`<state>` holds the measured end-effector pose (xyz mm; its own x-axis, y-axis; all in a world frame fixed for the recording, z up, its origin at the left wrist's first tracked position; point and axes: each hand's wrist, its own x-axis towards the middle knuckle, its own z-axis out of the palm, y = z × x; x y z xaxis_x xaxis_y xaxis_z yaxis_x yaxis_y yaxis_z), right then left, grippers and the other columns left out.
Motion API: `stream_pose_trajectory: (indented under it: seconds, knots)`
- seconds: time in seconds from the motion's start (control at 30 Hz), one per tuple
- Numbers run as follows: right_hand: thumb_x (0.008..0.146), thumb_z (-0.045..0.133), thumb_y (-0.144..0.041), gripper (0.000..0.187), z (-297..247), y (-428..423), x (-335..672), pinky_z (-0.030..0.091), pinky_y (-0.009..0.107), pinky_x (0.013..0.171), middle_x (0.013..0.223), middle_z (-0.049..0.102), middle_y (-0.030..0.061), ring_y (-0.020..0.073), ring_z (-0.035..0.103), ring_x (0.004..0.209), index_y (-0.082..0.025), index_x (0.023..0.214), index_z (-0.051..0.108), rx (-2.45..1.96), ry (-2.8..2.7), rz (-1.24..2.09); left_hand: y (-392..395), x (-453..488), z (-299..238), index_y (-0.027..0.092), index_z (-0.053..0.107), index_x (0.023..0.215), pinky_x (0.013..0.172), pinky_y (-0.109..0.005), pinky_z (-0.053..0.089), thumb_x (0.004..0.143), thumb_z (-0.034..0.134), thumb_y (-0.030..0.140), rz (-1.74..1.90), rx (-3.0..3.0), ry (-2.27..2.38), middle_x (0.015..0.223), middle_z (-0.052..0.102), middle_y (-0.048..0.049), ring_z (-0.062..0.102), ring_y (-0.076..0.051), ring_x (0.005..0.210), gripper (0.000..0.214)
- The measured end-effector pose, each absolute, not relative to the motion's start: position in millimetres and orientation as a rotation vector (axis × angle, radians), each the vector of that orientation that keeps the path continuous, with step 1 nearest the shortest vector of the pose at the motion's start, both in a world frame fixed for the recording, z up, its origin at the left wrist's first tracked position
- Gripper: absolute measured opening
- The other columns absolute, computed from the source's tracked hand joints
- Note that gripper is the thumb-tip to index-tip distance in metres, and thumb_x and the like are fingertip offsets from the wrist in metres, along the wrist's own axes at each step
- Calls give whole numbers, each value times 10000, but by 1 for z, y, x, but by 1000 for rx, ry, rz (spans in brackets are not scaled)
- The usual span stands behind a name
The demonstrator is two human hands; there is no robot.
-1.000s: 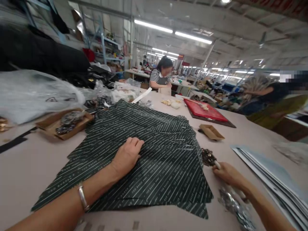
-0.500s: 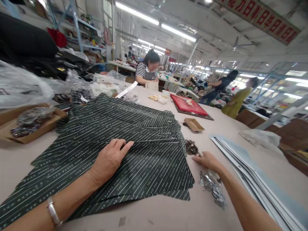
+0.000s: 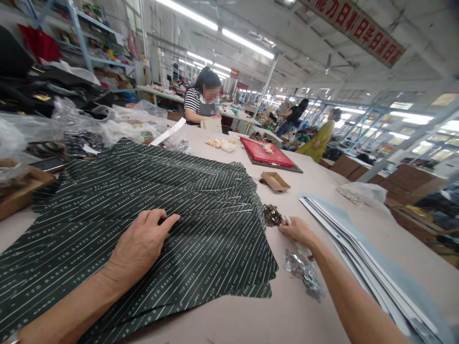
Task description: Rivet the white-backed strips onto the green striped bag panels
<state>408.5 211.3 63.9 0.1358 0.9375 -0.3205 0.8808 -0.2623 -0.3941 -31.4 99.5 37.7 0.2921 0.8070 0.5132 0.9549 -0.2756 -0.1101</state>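
A stack of dark green striped paper sheets covers the near left of the table. My left hand rests on top of it, fingers curled loosely, index finger pointing right along a sheet edge. My right hand sits just right of the stack, fingers pinched on a small white object beside a little heap of dark metal pieces. A crumpled clear bag of shiny bits lies under my right wrist.
A fanned pile of grey-white sheets lies at the right. A small cardboard tray and a red mat sit farther back. Plastic bags crowd the left. A person in a striped top works at the far end.
The view has swung right and down. My left hand stays on the striped sheets; my right hand stays by the metal pieces. Neither has let go or taken anything.
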Motion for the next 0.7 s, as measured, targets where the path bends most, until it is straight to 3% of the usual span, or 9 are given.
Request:
stream_pose_trajectory:
  seconds: [0.1, 0.23, 0.33, 0.47, 0.57, 0.7]
  knots:
    - [845, 652, -244, 123, 75, 202, 404, 362, 224, 457, 493, 506, -59, 97, 482, 456, -166, 761, 607, -2201, -1748, 734, 99, -31, 36, 175, 632, 1177, 823, -440, 588, 880, 467, 66, -550, -2180, -1566, 1083, 537, -121, 528, -286, 937, 356]
    - [824, 611, -347, 152, 88, 172, 385, 369, 222, 468, 511, 495, -67, 101, 475, 463, -199, 795, 589, -2040, -1692, 794, 97, -34, 30, 163, 617, 1208, 899, -444, 569, 895, 459, 55, -571, -2179, -1525, 1190, 540, -133, 538, -299, 1039, 367]
    - [795, 628, -408, 203, 96, 137, 359, 364, 216, 465, 523, 487, -75, 97, 465, 466, -210, 792, 585, -1901, -1691, 926, 94, -36, 26, 163, 607, 1235, 953, -436, 540, 912, 446, 37, -553, -2184, -1475, 1217, 554, -129, 541, -299, 1099, 382]
    - [781, 654, -393, 200, 100, 90, 317, 337, 208, 441, 520, 462, -83, 88, 434, 447, -201, 812, 611, -1750, -1626, 1156, 89, -34, 23, 157, 643, 1127, 1020, -417, 484, 958, 408, 61, -653, -2225, -1458, 1250, 562, -130, 526, -289, 1173, 304]
    - [788, 649, -375, 189, 97, 67, 291, 346, 201, 448, 542, 459, -79, 81, 429, 459, -190, 805, 614, -1676, -1597, 1294, 88, -32, 20, 176, 657, 1021, 942, -379, 491, 1001, 364, 121, -691, -2371, -1569, 1100, 629, -89, 570, -253, 1053, 299]
    - [808, 638, -356, 178, 94, 53, 274, 382, 205, 485, 553, 483, -62, 88, 463, 492, -186, 761, 611, -1619, -1638, 1339, 88, -30, 31, 171, 636, 1082, 807, -369, 478, 1025, 373, 199, -641, -2442, -1768, 974, 647, -65, 578, -249, 923, 271]
